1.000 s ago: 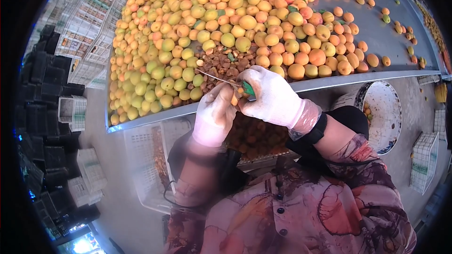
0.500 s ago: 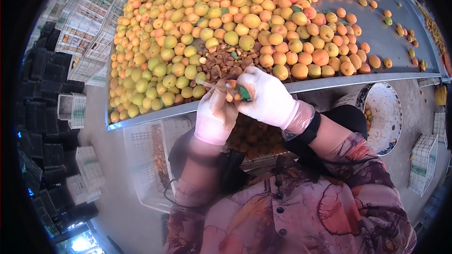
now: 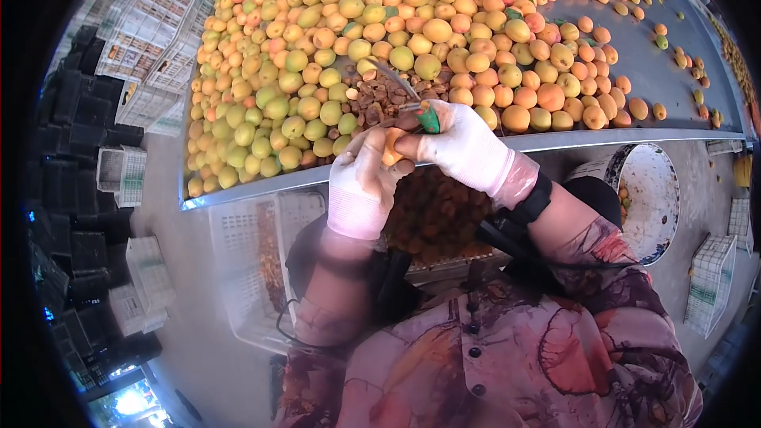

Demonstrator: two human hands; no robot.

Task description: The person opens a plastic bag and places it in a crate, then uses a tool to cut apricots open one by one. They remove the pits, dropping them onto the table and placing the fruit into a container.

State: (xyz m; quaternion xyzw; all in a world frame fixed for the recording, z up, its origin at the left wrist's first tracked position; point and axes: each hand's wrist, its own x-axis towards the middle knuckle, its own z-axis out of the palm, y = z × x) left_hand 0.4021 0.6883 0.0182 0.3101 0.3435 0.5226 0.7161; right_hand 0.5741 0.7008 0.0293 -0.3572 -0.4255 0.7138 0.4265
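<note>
Both my hands wear white gloves with bare fingertips and meet just over the near edge of a metal table (image 3: pixel 602 139). My left hand (image 3: pixel 363 182) pinches an orange apricot (image 3: pixel 391 147). Against the same fruit press fingers of my right hand (image 3: pixel 468 143), which also grips a small knife with a green handle (image 3: pixel 429 117). The knife's thin blade (image 3: pixel 394 77) points up and away to the left, clear of the apricot. Right behind my hands lies a heap of brown pits (image 3: pixel 380 100), ringed by a large pile of whole apricots (image 3: pixel 317 40).
Below my hands stands a crate of dark orange fruit pieces (image 3: pixel 440 214). A white crate (image 3: pixel 246 277) is to its left. At the right stands a white bucket (image 3: pixel 650 202) with some fruit inside. Stacked crates (image 3: pixel 143 47) and black crates (image 3: pixel 83 190) line the left side.
The knife blade has swung up and away from the fruit, and my right hand has turned. The orange apricot now shows between my fingers. The view has shifted slightly.
</note>
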